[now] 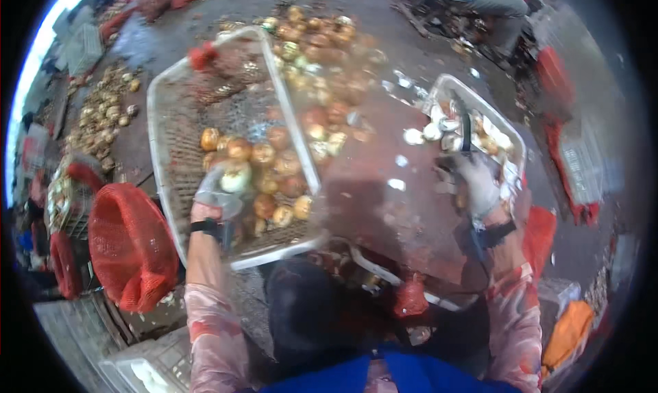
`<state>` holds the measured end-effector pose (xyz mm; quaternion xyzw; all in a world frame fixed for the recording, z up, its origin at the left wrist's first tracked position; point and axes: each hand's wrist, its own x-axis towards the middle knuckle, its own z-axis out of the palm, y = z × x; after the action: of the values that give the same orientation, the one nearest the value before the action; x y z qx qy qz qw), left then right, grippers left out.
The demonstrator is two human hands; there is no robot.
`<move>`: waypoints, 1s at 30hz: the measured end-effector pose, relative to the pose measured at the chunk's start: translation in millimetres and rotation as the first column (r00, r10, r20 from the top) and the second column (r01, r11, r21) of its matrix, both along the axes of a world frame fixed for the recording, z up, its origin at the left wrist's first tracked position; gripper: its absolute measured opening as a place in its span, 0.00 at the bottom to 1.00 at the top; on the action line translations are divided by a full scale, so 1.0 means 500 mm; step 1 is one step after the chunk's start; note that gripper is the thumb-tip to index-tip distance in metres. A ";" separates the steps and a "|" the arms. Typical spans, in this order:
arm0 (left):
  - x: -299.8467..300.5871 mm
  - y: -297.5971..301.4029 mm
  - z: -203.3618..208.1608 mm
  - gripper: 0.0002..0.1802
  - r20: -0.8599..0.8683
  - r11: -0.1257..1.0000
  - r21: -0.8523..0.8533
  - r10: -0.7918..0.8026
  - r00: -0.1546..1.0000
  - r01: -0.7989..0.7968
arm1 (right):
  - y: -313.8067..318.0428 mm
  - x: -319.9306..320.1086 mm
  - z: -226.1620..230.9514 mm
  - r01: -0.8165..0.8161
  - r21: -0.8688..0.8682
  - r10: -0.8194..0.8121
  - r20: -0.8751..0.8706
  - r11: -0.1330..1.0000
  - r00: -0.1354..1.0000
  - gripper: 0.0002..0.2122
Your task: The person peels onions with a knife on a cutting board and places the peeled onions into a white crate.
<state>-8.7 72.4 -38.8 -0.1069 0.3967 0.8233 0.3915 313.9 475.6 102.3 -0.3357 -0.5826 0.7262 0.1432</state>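
My left hand [221,200], in a pale glove, is inside a large white plastic crate [156,112] at left. Its fingers are closed about a pale onion [236,178]. Brown-skinned onions [264,153] lie beside it in the crate. My right hand [481,187], gloved and blurred, is at the near side of a smaller white basket [519,143]. Its fingers look curled round a dark thing [449,165], too smeared to make out. Peeled white onions [449,126] lie in that basket, with a black strap-like strip [467,129] across them.
A reddish-brown board or surface [391,201] with white scraps lies between the containers. More onions [315,43] are heaped beyond the crate. A red mesh sack [130,246] stands at left. Another person [483,2] sits at far right. An orange cloth [569,331] lies near right.
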 end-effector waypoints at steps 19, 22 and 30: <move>0.328 0.405 0.317 0.21 -0.460 0.554 -0.509 -0.822 0.336 0.659 | -0.219 0.225 0.101 -0.209 -0.224 0.270 0.290 0.952 0.918 0.16; 0.330 0.431 0.257 0.24 -0.372 0.489 -0.463 -0.864 0.339 0.739 | -0.187 0.259 0.002 -0.509 0.519 0.479 0.203 0.687 0.854 0.13; 0.355 0.423 0.180 0.23 -0.522 0.764 -0.360 -0.641 0.563 0.536 | -0.223 0.240 0.023 -0.392 0.490 0.086 0.535 0.779 0.841 0.11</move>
<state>168.9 283.7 51.1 0.2762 0.5789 0.5972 0.4816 433.8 364.0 114.0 -0.3664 -0.8317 0.4171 -0.0082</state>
